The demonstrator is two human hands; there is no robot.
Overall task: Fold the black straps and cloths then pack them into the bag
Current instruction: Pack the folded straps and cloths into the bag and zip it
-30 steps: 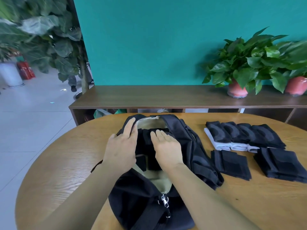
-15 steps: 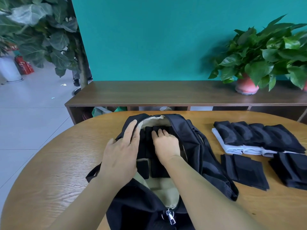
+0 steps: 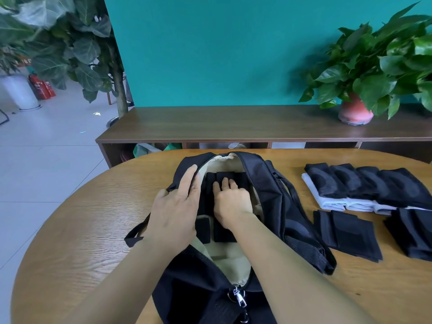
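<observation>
On the round wooden table (image 3: 70,242) a black fabric backpack with a beige lining (image 3: 268,183) lies unzipped, its opening facing up. The left hand (image 3: 175,211) rests on the left edge of the opening, its fingers nearly straight and laid over the zip rim, curling round nothing that can be seen. Just right of it, the right hand (image 3: 231,202) is inside the bag, its fingers bent down and pressing on the folded black straps (image 3: 224,176) packed against the lining; whether the fingertips pinch one cannot be told. The near end of the bag is cut off by the frame below the metal zip pull (image 3: 239,298). Further right on the table lie a row of folded black cloths (image 3: 364,183) over white ones, a flat folded black strap (image 3: 346,235) nearer, and another black pile (image 3: 416,232) cropped at the right edge.
</observation>
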